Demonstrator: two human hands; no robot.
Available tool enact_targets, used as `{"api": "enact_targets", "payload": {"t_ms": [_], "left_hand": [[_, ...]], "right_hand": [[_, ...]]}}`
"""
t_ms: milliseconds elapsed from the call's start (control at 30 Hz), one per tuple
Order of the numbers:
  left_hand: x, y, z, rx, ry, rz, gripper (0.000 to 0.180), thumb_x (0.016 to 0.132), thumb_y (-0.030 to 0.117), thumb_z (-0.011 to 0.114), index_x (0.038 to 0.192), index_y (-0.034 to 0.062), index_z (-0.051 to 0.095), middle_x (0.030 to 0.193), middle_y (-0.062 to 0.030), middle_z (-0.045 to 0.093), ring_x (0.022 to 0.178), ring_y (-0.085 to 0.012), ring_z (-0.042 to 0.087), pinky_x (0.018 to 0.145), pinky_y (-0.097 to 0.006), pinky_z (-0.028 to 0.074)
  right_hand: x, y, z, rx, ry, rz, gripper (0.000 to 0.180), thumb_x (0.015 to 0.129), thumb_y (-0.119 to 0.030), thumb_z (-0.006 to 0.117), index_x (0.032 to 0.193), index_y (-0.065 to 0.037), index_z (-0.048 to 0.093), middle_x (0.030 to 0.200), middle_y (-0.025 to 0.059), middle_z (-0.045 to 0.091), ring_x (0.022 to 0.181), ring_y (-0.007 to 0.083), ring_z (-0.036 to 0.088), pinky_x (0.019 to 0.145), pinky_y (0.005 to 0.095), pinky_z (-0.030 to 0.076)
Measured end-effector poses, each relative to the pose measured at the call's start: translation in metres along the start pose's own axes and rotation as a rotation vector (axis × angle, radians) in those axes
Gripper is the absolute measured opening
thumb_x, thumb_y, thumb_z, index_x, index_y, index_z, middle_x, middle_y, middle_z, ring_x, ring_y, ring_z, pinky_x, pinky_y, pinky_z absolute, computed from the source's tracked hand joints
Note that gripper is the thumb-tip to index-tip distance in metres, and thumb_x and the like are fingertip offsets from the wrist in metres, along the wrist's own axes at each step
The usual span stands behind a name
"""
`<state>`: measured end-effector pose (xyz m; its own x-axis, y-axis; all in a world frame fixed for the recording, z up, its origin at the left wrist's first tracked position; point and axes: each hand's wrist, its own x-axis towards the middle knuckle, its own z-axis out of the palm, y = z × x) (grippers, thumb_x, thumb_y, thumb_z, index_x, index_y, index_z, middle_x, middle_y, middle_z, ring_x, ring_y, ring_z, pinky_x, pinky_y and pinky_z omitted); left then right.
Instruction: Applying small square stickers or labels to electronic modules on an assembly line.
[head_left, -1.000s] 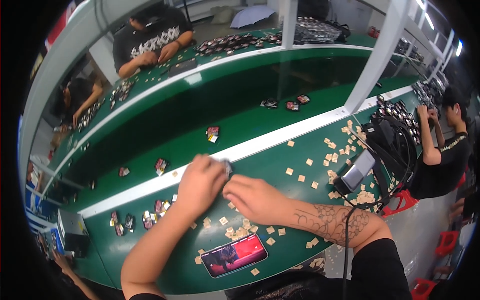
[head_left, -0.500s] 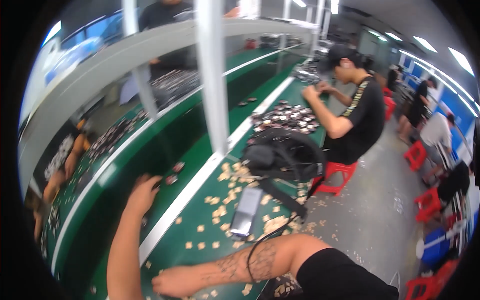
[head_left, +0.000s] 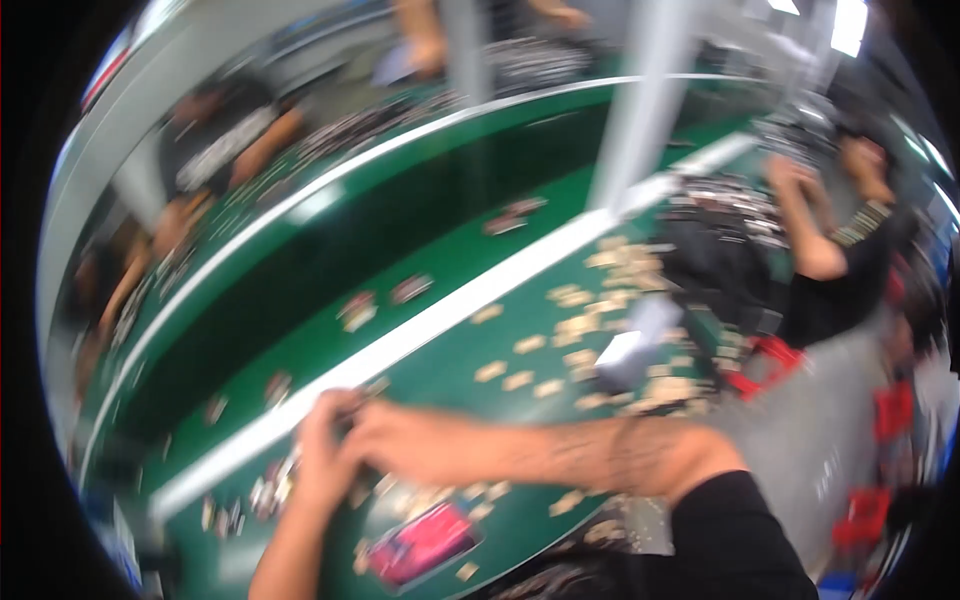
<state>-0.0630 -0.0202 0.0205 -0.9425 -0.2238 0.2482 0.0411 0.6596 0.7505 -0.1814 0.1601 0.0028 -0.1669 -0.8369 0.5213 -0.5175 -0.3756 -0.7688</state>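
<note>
Close together over the near edge of the white rail, my left hand [head_left: 322, 445] and my right hand [head_left: 400, 437] meet with bent fingers. A small dark piece [head_left: 346, 412] shows between the fingertips; blur hides its kind. Just below them, small tan square pieces [head_left: 410, 497] lie on the green tabletop [head_left: 545, 425]. A flat pink item [head_left: 425, 545] rests in front of my right forearm. To the left of my left hand is a small group of dark and pale parts [head_left: 270, 488].
Beyond the white rail [head_left: 440, 318], small dark and pale parts [head_left: 357, 311] lie on a green conveyor belt [head_left: 330, 350]. A phone [head_left: 640, 343], a black bag [head_left: 715, 250] and a seated co-worker [head_left: 850, 265] are to the right. Upright white posts [head_left: 640, 110] rise from the rail.
My left hand has come back from the belt to my right hand, and their fingers now meet. The view has swung left, bringing the pink item into sight.
</note>
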Motion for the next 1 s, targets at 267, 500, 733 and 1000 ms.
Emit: {"api": "enact_targets", "payload": {"t_ms": [267, 500, 733, 1000], "left_hand": [[-0.066, 0.005, 0.007, 0.08, 0.029, 0.02, 0.048, 0.079, 0.007, 0.093, 0.118, 0.0052, 0.065, 0.124, -0.0139, 0.071, 0.116, -0.0367, 0.064, 0.1, -0.045, 0.053], [-0.067, -0.001, 0.001, 0.034, -0.014, 0.017, 0.063, 0.08, 0.005, 0.09, 0.137, 0.0077, 0.062, 0.128, -0.0113, 0.068, 0.12, -0.0374, 0.059, 0.104, -0.046, 0.051], [-0.064, -0.006, 0.006, -0.002, 0.035, 0.056, 0.06, 0.078, 0.0, 0.087, 0.132, 0.0074, 0.06, 0.115, -0.0141, 0.066, 0.11, -0.0391, 0.06, 0.098, -0.048, 0.049], [-0.072, -0.002, 0.002, 0.015, 0.036, 0.006, 0.06, 0.083, 0.008, 0.089, 0.136, 0.0059, 0.061, 0.126, -0.0128, 0.066, 0.119, -0.0371, 0.059, 0.101, -0.047, 0.051]], "right_hand": [[0.005, -0.022, -0.017, -0.317, -0.265, 0.231, 0.02, 0.091, -0.002, 0.071, 0.111, -0.005, 0.07, 0.098, 0.0117, 0.066, 0.088, 0.0357, 0.072, 0.075, 0.0458, 0.059], [0.016, -0.038, -0.005, -0.719, -0.384, 0.184, 0.022, 0.084, -0.005, 0.073, 0.106, -0.006, 0.07, 0.095, 0.0083, 0.065, 0.09, 0.0321, 0.073, 0.071, 0.0445, 0.06], [0.016, -0.024, -0.004, -0.485, -0.304, 0.263, 0.017, 0.089, 0.0, 0.073, 0.105, -0.004, 0.069, 0.096, 0.009, 0.066, 0.086, 0.0296, 0.073, 0.068, 0.0416, 0.058], [0.017, -0.019, -0.012, -0.166, -0.237, 0.326, 0.024, 0.09, 0.002, 0.077, 0.112, -0.005, 0.071, 0.098, 0.0069, 0.061, 0.081, 0.0221, 0.07, 0.072, 0.0349, 0.058]]}}
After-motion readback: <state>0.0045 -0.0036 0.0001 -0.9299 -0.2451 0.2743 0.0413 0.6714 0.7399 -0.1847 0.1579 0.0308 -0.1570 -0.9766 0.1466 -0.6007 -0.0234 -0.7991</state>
